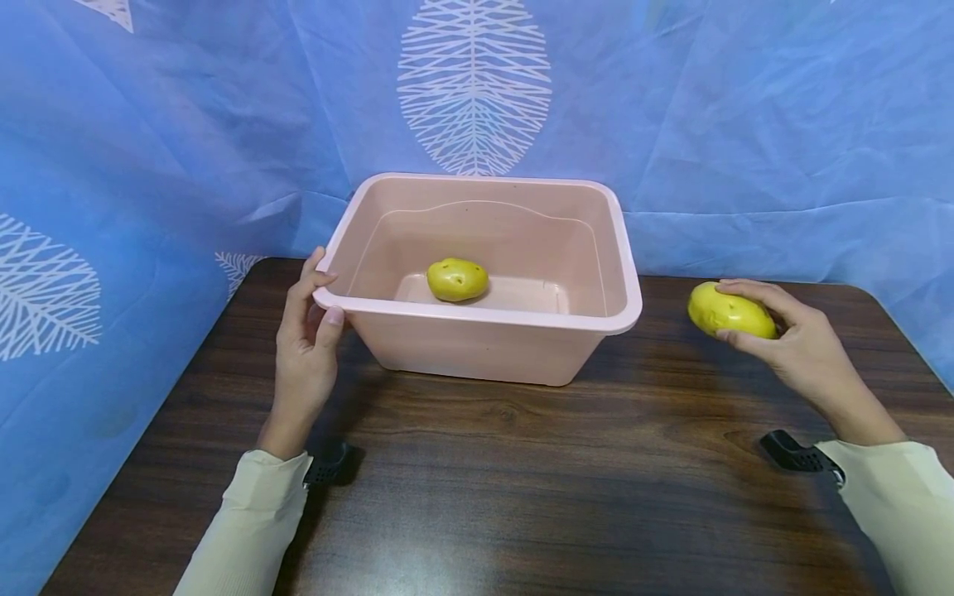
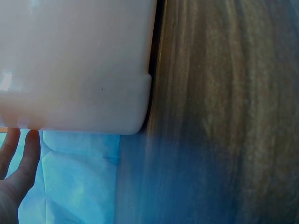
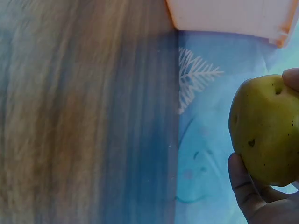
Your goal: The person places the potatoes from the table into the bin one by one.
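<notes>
A pink plastic tub (image 1: 469,346) stands at the back of the table, with one yellow potato (image 1: 456,280) lying on its floor. My left hand (image 1: 307,358) holds the tub's front left corner, its thumb at the front and its fingers along the left rim. In the left wrist view the fingers (image 2: 31,151) meet the tub's pale wall (image 2: 79,65). Right of the tub, my right hand (image 1: 812,352) grips a second yellow potato (image 1: 723,311) between thumb and fingers. Dark eyes dot that potato's skin (image 3: 266,130) in the right wrist view.
A dark wood-grain table (image 1: 507,472) lies under everything. Blue cloth (image 1: 775,116) with white leaf prints hangs directly behind the tub and along the left side. Black straps with small devices (image 1: 801,454) sit at both wrists, beside pale sleeves.
</notes>
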`<state>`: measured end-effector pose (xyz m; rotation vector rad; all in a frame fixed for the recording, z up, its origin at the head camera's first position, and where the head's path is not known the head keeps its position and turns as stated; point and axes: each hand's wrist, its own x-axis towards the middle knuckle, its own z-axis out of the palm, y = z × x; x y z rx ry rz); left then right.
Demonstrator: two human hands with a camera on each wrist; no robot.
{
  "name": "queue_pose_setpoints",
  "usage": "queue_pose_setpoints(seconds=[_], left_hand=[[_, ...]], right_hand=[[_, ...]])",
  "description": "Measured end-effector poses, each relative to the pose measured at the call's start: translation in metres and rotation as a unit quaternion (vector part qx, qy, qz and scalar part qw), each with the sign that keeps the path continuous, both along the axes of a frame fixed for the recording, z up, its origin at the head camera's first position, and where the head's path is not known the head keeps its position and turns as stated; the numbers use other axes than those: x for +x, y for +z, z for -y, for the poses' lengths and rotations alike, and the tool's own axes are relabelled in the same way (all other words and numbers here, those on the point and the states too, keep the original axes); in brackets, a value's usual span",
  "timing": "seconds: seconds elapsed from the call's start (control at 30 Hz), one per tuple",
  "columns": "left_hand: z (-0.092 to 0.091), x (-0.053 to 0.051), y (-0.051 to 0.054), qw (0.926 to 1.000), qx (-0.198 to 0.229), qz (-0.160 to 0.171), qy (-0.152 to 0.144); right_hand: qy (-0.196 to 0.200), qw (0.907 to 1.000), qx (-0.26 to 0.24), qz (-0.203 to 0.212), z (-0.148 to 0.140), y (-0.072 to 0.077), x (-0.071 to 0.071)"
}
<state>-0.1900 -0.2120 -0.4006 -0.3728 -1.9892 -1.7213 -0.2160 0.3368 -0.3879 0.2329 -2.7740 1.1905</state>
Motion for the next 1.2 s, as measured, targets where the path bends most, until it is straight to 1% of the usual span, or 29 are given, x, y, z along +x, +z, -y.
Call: queue_pose_setpoints(seconds=[0.33,0.6,0.77,0.93,1.2], left_hand=[[0.000,0.000,0.000,1.0000,-0.001,0.001,-0.001],[0.000,0.000,-0.001,1.0000,0.004,0.000,-0.002],[0.001,-0.001,-0.001,1.0000,0.002,-0.001,-0.003],[0.001,-0.001,-0.001,1.0000,0.000,-0.003,-0.002],[0.000,0.000,0.000,1.0000,0.004,0.005,-0.005]], right_hand=[[0.007,0.9997,-0.015,-0.017,0.011,0.012,0.007],[0.024,0.9985,-0.037,-0.032,0.020,0.021,0.012],[0.029,0.9981,-0.039,-0.038,0.024,0.026,0.016],[0.043,0.9967,-0.047,-0.050,0.029,0.033,0.021],[0.059,0.9942,-0.043,-0.078,0.041,0.042,0.028]])
